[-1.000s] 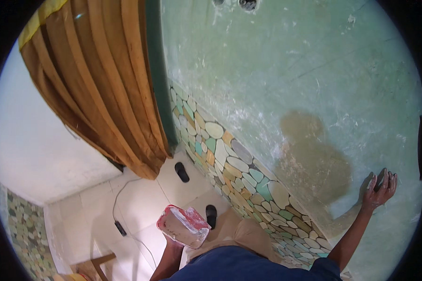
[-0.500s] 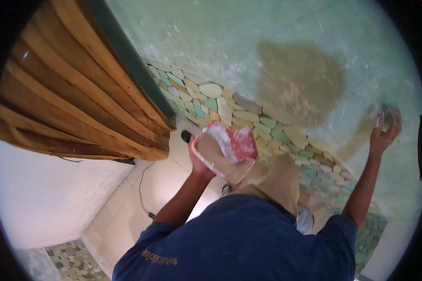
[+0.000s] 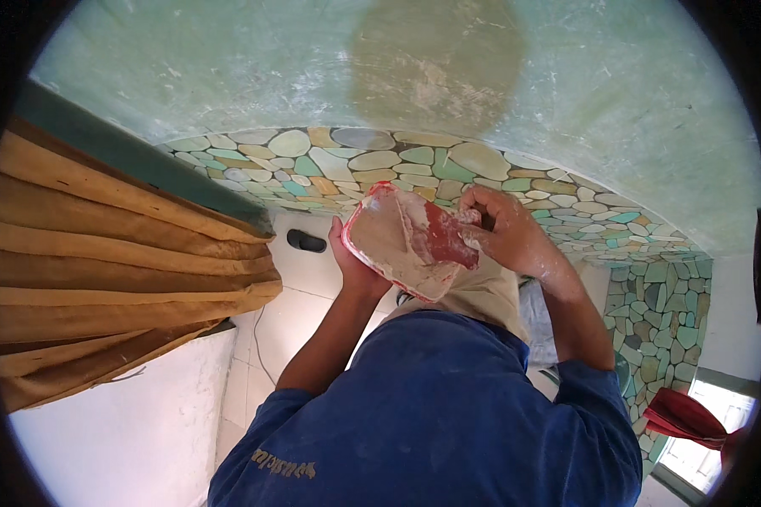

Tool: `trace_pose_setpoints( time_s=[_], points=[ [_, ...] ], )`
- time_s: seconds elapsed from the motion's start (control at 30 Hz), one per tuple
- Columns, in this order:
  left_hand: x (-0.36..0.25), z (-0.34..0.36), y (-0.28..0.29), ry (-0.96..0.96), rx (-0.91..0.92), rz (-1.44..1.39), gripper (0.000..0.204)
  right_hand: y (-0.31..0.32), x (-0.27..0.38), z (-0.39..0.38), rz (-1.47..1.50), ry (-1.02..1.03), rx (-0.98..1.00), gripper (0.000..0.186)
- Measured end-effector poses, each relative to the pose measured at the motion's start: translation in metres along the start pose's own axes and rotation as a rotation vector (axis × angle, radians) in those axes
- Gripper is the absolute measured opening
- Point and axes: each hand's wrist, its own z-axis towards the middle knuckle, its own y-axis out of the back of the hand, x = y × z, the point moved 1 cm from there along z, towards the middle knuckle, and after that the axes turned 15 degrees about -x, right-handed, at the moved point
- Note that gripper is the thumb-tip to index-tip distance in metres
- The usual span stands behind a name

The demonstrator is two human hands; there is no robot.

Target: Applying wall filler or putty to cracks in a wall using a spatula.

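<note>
My left hand [image 3: 353, 264] grips a flat red board [image 3: 404, 241] from below; the board is smeared with pale paste and tilts toward me. My right hand [image 3: 507, 232] rests on the board's right edge, its fingers curled on a small blade that is mostly hidden in the paste. Both hands are dusted white. Ahead rises a green plastered wall [image 3: 634, 93] with a brownish filled patch [image 3: 435, 63]. Along the foot of the wall runs a band of coloured pebble-shaped tiles [image 3: 380, 165].
An orange-brown curtain [image 3: 101, 270] hangs at the left beside a dark green frame [image 3: 135, 160]. A white tiled floor [image 3: 275, 329] below holds a dark slipper [image 3: 306, 242] and a thin cable. A red cloth [image 3: 689, 418] lies at the lower right.
My right hand has left the wall and come down to the red board. The view has swung downward, and my left hand has brought the board closer to the middle.
</note>
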Motion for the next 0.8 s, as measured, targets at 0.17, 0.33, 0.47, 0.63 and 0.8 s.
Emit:
trace_pose_setpoints(
  time_s=[0.17, 0.33, 0.47, 0.63, 0.8],
  points=[
    [0.025, 0.009, 0.001, -0.054, 0.352, 0.134, 0.059, -0.005, -0.018, -0.027, 0.132, 0.115, 0.018, 0.018],
    [0.046, 0.014, 0.002, -0.168, 0.042, 0.152, 0.059, 0.031, -0.013, -0.052, -0.1, 0.112, -0.111, 0.027],
    [0.078, 0.019, -0.025, -0.125, 0.379, 0.286, 0.06, 0.058, -0.028, -0.095, 0.072, 0.078, -0.358, 0.023],
    [0.128, 0.027, -0.043, 0.077, 0.298, 0.213, 0.059, 0.089, -0.069, -0.137, 0.575, -0.023, -0.577, 0.022],
    [0.175, 0.029, -0.054, 0.098, 0.255, 0.262, 0.061, 0.136, -0.092, -0.175, 1.211, -0.213, -0.622, 0.033]
  ],
)
